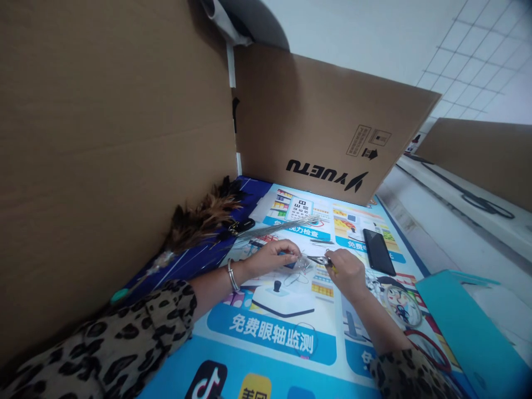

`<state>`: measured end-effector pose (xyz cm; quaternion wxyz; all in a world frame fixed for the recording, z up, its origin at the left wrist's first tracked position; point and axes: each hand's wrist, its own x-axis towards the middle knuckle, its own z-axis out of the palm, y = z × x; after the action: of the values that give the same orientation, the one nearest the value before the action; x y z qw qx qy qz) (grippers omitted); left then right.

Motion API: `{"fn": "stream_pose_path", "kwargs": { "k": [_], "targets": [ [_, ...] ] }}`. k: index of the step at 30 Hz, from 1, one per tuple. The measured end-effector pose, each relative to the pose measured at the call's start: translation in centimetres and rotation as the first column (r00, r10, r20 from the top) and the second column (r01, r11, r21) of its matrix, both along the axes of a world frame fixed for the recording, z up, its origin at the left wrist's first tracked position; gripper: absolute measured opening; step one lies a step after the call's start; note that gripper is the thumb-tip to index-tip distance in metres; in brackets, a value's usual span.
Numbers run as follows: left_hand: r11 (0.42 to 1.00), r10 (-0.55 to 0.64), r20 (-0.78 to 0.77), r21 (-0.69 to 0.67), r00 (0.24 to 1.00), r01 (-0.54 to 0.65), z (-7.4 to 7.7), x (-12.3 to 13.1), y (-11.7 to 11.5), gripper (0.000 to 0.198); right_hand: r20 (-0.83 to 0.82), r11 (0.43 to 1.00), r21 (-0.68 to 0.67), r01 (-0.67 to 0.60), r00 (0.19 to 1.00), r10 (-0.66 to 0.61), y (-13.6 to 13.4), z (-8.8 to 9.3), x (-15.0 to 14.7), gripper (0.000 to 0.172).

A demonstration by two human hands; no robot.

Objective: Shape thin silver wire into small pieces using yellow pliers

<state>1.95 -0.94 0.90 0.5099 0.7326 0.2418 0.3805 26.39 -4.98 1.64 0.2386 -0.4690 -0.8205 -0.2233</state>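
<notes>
My left hand (280, 256), with a silver bracelet at the wrist, pinches a small clear, shiny piece (303, 262) above the printed table cover. Pliers (320, 259) with a bit of yellow on the handle are gripped in my right hand (347, 271), their jaws pointing left at the clear piece. Whether the jaws touch it cannot be made out. Behind my hands lies a bundle of thin metal wires (282, 225), with a few short dark pieces (322, 241) nearer.
Cardboard panels (332, 122) stand at the left and back. Brown feathers (203, 213) and a black key fob (243, 226) lie at the left. To the right are a black phone (379, 252), a round clear container (402, 306), a red ring (430, 349) and a teal folder (469, 332).
</notes>
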Motion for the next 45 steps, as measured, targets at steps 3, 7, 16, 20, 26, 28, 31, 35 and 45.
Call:
{"fn": "stream_pose_path", "kwargs": {
  "k": [3, 7, 16, 20, 26, 28, 31, 35, 45],
  "targets": [
    [0.998, 0.011, -0.016, 0.063, 1.000, -0.010, 0.2, -0.1, 0.0, 0.016, 0.122, 0.999, 0.036, -0.026, 0.992, 0.022, 0.0, 0.5, 0.4, 0.015],
    [0.996, -0.011, -0.042, 0.082, 0.999, 0.015, 0.2, -0.2, 0.1, 0.017, 0.232, 0.997, 0.070, -0.043, 0.972, 0.025, 0.1, 0.9, 0.7, 0.017],
    [0.999, -0.034, -0.057, 0.011, 0.998, 0.034, -0.2, -0.1, 0.1, 0.017, 0.260, 0.997, 0.071, 0.008, 0.965, -0.026, 0.2, 0.8, 0.9, 0.020],
    [0.999, -0.028, -0.058, -0.025, 0.998, 0.026, -0.1, -0.1, 0.0, 0.016, 0.247, 0.997, 0.059, 0.053, 0.967, -0.066, 0.3, 0.5, 0.9, 0.020],
    [0.996, -0.087, -0.108, -0.017, 0.990, 0.085, 0.5, -0.3, -0.4, 0.018, 0.161, 0.996, -0.017, 0.084, 0.984, -0.080, 0.4, -0.1, 0.9, 0.019],
    [0.998, -0.048, -0.117, 0.028, 0.992, 0.052, 0.4, -0.2, -0.4, 0.017, 0.095, 0.989, -0.096, 0.109, 0.990, -0.100, 0.4, -0.2, 0.6, 0.019],
    [0.992, 0.066, -0.098, 0.118, 0.993, -0.054, -0.1, -0.1, -0.1, 0.017, -0.098, 0.937, -0.311, 0.158, 0.975, -0.197, 0.4, -0.1, -0.2, 0.020],
    [0.946, 0.192, -0.066, 0.279, 0.979, -0.167, -0.2, 0.0, 0.1, 0.017, -0.392, 0.625, -0.776, -0.083, 0.840, -0.375, 0.3, 0.6, -0.9, 0.041],
    [0.753, 0.308, 0.005, 0.610, 0.951, -0.247, 0.1, -0.6, -0.1, 0.013, -0.523, 0.014, -0.802, -0.597, 0.690, -0.501, -0.7, 2.7, -0.7, 0.054]
  ]
}}
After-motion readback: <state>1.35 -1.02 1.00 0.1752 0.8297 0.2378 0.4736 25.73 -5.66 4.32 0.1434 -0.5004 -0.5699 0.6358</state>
